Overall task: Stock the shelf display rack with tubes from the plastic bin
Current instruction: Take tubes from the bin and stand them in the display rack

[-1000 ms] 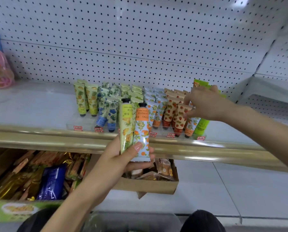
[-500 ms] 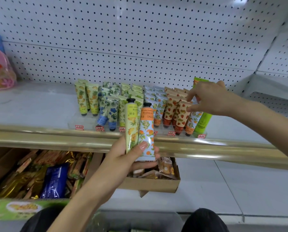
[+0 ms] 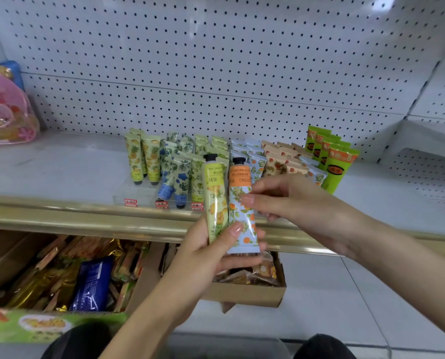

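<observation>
Left hand (image 3: 206, 255) grasps two tubes side by side, caps up, in front of the gold shelf edge (image 3: 86, 216): a yellow-green lemon-print plastic tube with a black cap (image 3: 216, 198) and an orange-banded, orange-print plastic tube with a black cap (image 3: 239, 177). Right hand (image 3: 294, 203) pinches the orange-banded tube at mid-body between thumb and forefinger. Clear acrylic display rack (image 3: 136, 189) stands on the white shelf (image 3: 61, 167) just behind; its stocked tubes stand cap down. Good practice, as judged: loosen the left thumb only enough to free one tube, draw it upward, invert it, and seat its cap in the matching pale-blue orange-print row (image 3: 256, 161) without tipping neighbours.
</observation>
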`<state>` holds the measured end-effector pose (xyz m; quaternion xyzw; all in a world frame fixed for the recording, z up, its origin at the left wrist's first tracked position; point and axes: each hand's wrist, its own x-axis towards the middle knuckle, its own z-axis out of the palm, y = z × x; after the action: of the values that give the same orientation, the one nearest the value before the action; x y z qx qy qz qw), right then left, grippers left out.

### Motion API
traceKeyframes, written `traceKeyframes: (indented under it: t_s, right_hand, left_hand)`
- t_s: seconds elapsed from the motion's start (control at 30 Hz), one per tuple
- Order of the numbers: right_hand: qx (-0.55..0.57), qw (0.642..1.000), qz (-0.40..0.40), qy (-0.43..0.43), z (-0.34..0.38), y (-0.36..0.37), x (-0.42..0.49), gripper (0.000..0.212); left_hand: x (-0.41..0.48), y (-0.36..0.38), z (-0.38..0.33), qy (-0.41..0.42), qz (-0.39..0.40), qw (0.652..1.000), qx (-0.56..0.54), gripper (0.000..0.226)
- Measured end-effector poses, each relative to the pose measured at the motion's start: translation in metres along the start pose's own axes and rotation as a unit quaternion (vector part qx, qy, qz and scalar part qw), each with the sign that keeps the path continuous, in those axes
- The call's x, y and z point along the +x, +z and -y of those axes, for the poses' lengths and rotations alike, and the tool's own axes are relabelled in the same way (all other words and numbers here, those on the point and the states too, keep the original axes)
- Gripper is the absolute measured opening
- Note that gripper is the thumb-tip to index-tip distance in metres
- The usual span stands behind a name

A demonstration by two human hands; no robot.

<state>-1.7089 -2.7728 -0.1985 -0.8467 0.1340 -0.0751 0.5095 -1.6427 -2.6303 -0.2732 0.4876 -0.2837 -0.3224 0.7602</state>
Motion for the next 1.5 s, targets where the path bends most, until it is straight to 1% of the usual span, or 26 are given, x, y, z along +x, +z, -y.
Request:
traceKeyframes:
  t_s: [0.13,0.2,0.27,0.33,0.43,0.53,0.6,0.7,0.87,0.93,1.07,1.13,1.2,1.23,1.3,1.5]
  right_hand:
    - [0.034,0.999,-0.006,0.01,-0.003,0.007,0.0,0.012]
    - [0.069,0.997,-0.036,0.011,-0.001,0.001,0.002,0.013]
    - [0.069,0.995,-0.071,0.007,0.004,-0.011,0.005,0.013]
    - [0.024,0.996,-0.086,0.006,0.009,-0.028,0.007,0.015]
    - [-0.076,0.995,-0.069,0.009,0.015,-0.054,0.008,0.01]
    - [-0.161,0.986,-0.044,0.011,0.019,-0.072,0.012,0.018]
    - [-0.216,0.975,-0.044,0.0,0.022,-0.078,0.015,0.015]
    - [-0.324,0.944,-0.06,-0.016,0.024,-0.081,0.022,0.011]
    - [-0.47,0.876,-0.098,-0.057,0.02,-0.075,0.035,0.027]
    - [-0.489,0.864,-0.101,-0.072,0.018,-0.07,0.041,0.027]
    - [-0.494,0.864,-0.072,-0.064,0.016,-0.06,0.048,0.025]
    - [-0.525,0.845,-0.063,-0.074,0.012,-0.055,0.053,0.025]
    - [-0.551,0.829,-0.062,-0.072,0.008,-0.05,0.058,0.037]
    - [-0.553,0.828,-0.065,-0.068,0.006,-0.049,0.061,0.043]
    - [-0.553,0.827,-0.07,-0.064,0.005,-0.048,0.065,0.046]
    - [-0.554,0.829,-0.05,-0.048,0.005,-0.046,0.072,0.035]
  left_hand:
    - [-0.001,-0.007,0.003,0.003,-0.006,1.0,0.024,0.037]
    - [0.0,-0.012,0.004,0.011,-0.027,0.998,0.049,0.034]
    - [-0.001,-0.018,0.004,0.02,-0.053,0.996,0.075,0.027]
    - [-0.002,-0.022,0.003,0.021,-0.07,0.992,0.098,0.022]
    - [-0.002,-0.025,-0.001,0.023,-0.077,0.99,0.118,0.018]
    - [0.0,-0.026,-0.003,0.014,-0.092,0.99,0.104,0.021]
    - [0.001,-0.027,-0.004,0.007,-0.101,0.991,0.088,0.021]
    - [0.001,-0.03,-0.005,0.004,-0.093,0.992,0.079,0.021]
    - [-0.001,-0.036,-0.004,0.005,-0.1,0.992,0.081,0.011]
    - [-0.002,-0.04,-0.005,0.002,-0.111,0.991,0.076,0.012]
    - [-0.004,-0.047,-0.008,0.005,-0.123,0.99,0.072,0.023]
    - [-0.005,-0.049,-0.009,0.006,-0.127,0.989,0.077,0.021]
    - [-0.006,-0.049,-0.009,0.002,-0.136,0.988,0.071,0.018]
    - [-0.006,-0.049,-0.009,-0.001,-0.141,0.988,0.065,0.014]
    - [-0.007,-0.05,-0.01,-0.004,-0.147,0.987,0.058,0.012]
    - [-0.009,-0.051,-0.013,-0.006,-0.162,0.986,0.044,0.014]
